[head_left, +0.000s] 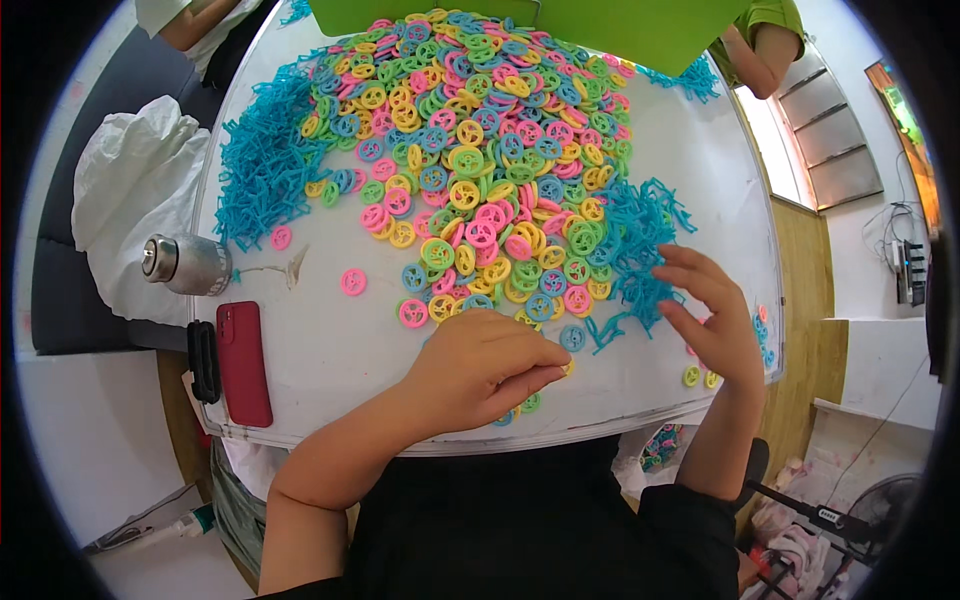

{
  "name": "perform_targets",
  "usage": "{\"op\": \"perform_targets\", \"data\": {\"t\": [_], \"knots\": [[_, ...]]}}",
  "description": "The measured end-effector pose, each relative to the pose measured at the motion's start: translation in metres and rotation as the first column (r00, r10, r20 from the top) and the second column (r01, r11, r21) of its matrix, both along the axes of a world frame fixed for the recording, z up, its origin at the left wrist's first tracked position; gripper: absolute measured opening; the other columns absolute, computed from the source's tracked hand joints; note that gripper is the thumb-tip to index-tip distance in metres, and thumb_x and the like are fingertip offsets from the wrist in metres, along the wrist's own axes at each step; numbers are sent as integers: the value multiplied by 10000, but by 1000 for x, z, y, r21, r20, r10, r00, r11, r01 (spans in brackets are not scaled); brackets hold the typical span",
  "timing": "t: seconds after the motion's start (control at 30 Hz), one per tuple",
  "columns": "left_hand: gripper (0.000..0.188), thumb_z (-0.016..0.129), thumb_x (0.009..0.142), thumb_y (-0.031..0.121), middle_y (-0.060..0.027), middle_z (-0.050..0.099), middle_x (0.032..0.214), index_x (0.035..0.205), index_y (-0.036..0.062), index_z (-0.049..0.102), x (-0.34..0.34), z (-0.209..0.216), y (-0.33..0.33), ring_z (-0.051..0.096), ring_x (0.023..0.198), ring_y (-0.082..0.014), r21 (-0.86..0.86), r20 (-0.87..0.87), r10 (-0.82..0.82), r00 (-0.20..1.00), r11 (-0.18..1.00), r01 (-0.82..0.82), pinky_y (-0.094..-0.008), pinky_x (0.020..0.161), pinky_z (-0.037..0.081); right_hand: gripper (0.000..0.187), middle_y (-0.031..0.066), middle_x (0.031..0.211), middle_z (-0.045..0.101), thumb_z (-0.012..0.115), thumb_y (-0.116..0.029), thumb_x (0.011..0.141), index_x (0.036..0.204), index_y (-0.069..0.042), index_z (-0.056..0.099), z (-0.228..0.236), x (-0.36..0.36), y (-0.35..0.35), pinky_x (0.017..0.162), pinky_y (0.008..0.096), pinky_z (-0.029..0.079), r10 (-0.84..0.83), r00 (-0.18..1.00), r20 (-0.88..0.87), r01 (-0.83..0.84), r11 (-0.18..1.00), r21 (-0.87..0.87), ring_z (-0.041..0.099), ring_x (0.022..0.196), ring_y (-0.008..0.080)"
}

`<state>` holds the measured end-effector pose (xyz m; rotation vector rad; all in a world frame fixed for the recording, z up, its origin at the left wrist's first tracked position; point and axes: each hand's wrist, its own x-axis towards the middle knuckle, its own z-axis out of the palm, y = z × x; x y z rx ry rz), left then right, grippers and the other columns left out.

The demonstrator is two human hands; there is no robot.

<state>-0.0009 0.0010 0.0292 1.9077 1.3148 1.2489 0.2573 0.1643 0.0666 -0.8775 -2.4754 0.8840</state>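
Observation:
My left hand (490,365) is closed in a pinch above the near part of the white table. A sliver of a yellow plastic wheel (569,368) shows at its thumb and fingertip; the rest of it is hidden. To the right, my right hand (712,312) has its fingers apart and curved, beside a heap of thin blue plastic pieces (640,255). Nothing is seen in its grasp. Ahead of both hands spreads a large pile of small spoked wheels (480,190) in pink, yellow, green and blue. A loose blue wheel (572,338) lies just past my left fingertips.
Another heap of blue pieces (265,155) lies at the far left. A red phone (244,365), a black case (204,362) and a metal bottle (188,264) line the table's left edge. Across the far edge stands a green bin (640,30), with other people's arms on either side.

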Motion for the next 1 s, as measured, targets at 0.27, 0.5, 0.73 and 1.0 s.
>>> {"op": "perform_targets", "data": {"t": [0.27,0.5,0.73,1.0], "knots": [[146,776,812,97,-36,718,849,951,120,738,2,0,-1,675,767,-227,-27,-3,-13,1000,1000,13,-347,658,480,238,94,1024,648,634,15,888,1114,-27,693,-29,8,71,779,318,501,-315,947,67,305,944,127,603,865,183],[118,754,836,114,-43,720,834,950,110,724,-1,-1,0,676,744,-235,13,-4,25,1000,1000,-25,-356,640,481,267,80,918,595,629,-10,903,1161,-42,686,-48,-5,101,759,305,476,-130,959,250,117,991,67,555,796,181],[130,769,820,95,-40,722,845,945,110,735,-1,-1,-1,681,767,-227,-12,-5,11,1000,1000,-11,-347,650,480,302,67,900,578,697,-28,838,1140,-41,696,-43,-14,108,739,304,477,-139,951,276,139,990,19,545,782,165],[122,767,827,113,-42,721,842,944,112,734,-1,-1,-1,682,773,-229,-20,11,18,1000,1000,-17,-349,658,476,179,63,884,568,724,-22,790,962,-5,678,-44,-18,92,692,308,488,-129,956,264,113,991,73,552,730,171]]}}
